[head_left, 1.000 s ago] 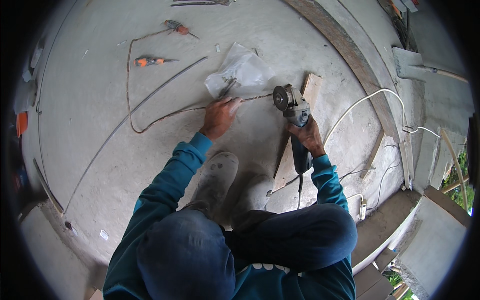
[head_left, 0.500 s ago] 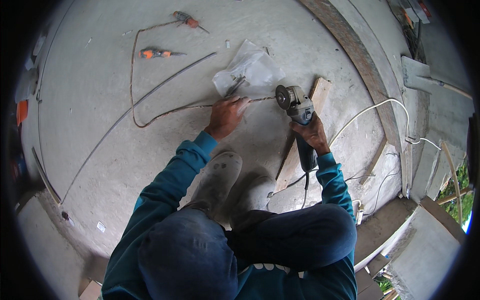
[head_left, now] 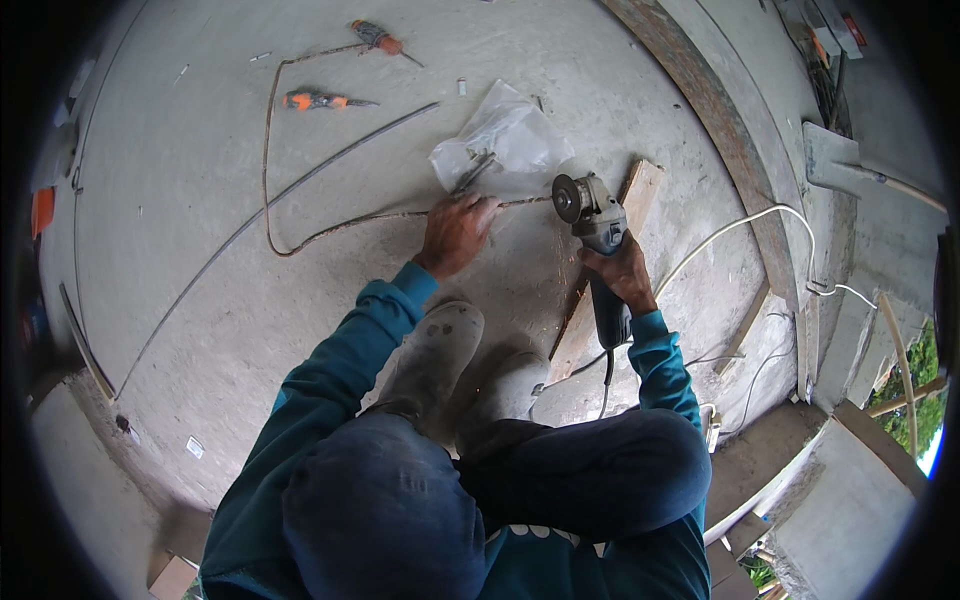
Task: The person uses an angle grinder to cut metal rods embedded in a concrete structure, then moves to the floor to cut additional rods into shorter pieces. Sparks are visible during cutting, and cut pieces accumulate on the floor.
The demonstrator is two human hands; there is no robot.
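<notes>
My left hand [head_left: 458,232] is closed around a thin, rusty bent steel rod [head_left: 345,222]. The rod's short end sticks out to the right and reaches the disc of an angle grinder [head_left: 603,222]. My right hand [head_left: 622,272] grips the grinder's body, with its disc facing left. Faint orange sparks show below the disc. Just beyond my left hand, a dark metal piece [head_left: 473,173] lies against a clear plastic bag [head_left: 522,140]. The rod bends away to the left and runs up to a screwdriver [head_left: 378,38] with an orange and grey handle.
Another orange-handled screwdriver [head_left: 318,101] and a long grey rod [head_left: 235,238] lie on the concrete floor at left. A wooden plank [head_left: 643,185] lies under and beside the grinder. At right are a white cable [head_left: 735,221], a long beam [head_left: 720,125] and a shovel [head_left: 830,158].
Sparks now show below the grinder's disc, where none were visible before. Both hands keep their grip and hardly move; the whole view has shifted slightly.
</notes>
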